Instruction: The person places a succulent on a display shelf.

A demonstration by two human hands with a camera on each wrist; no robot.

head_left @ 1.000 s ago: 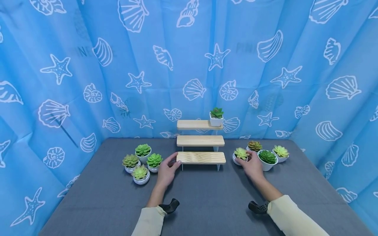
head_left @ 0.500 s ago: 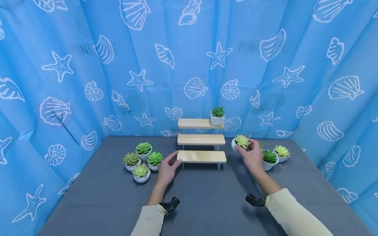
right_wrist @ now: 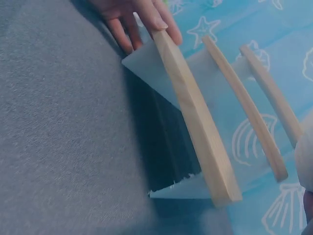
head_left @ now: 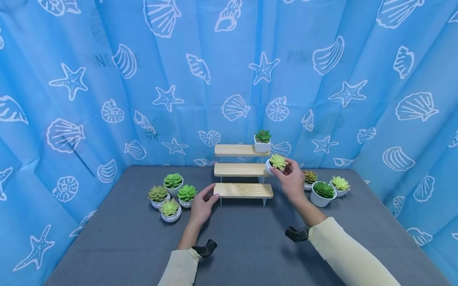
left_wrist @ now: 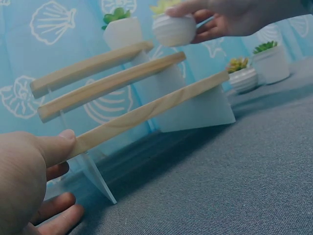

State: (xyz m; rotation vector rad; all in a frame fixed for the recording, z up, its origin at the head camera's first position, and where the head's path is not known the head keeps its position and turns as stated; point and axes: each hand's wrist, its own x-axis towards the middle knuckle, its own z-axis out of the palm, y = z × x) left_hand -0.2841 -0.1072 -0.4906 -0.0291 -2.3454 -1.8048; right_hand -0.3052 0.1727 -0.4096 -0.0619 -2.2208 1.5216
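A three-tier shelf stand [head_left: 243, 190] with pale wooden boards and clear side supports stands at the middle back of the table. My left hand [head_left: 202, 208] grips the left end of its lowest board, the thumb [left_wrist: 58, 144] on the board's edge. In my right hand [head_left: 291, 182] is a yellow-green succulent [head_left: 278, 161] in a round ribbed white pot [left_wrist: 175, 30]. The pot is held up off the table, overlapping the right end of the middle board in the head view. On the top board's right end sits a dark green succulent [head_left: 262, 136] in a square white pot.
Several potted succulents [head_left: 171, 207] cluster left of my left hand. Right of the stand are a reddish-brown succulent [head_left: 309, 176], a dark green one [head_left: 323, 190] and a yellow-green one [head_left: 340, 183]. A blue shell-print curtain [head_left: 200, 95] hangs behind the grey-covered table [head_left: 243, 246].
My right hand has lifted the yellow-green succulent from the table at the right and carried it left to the stand. My left hand has stayed on the lowest board.
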